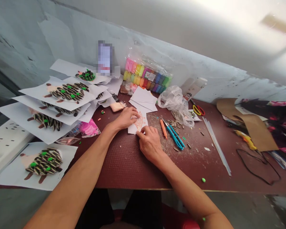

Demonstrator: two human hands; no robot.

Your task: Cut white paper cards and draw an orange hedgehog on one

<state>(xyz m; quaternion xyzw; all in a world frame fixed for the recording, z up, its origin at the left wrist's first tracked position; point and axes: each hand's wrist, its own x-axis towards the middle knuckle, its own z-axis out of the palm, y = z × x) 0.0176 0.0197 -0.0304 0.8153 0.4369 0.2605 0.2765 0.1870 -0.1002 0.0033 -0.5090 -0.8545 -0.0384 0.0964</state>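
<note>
A small white paper [132, 128] with an orange line drawing lies on the table between my hands. My left hand [128, 118] rests over its left side, fingers stretched out and lying on the sheet. Curled at its lower right edge, my right hand [149, 141] has thumb and forefinger closed on the paper's border; the exact grip is partly hidden. Right of that hand lie an orange marker [163, 129] and a teal-handled tool [175, 136], perhaps tweezers or a craft knife. A bag of pale clay [117, 106] sits beyond my left wrist.
Stacked sheets [69, 95] bear hedgehogs made of striped seeds; another hedgehog sheet [66, 156] lies front left. At the back are coloured clay packs [146, 75] and a plastic bag [173, 98]. Rightward are scissors [199, 109], clear glue sticks [216, 146] and a corded yellow glue gun [246, 140].
</note>
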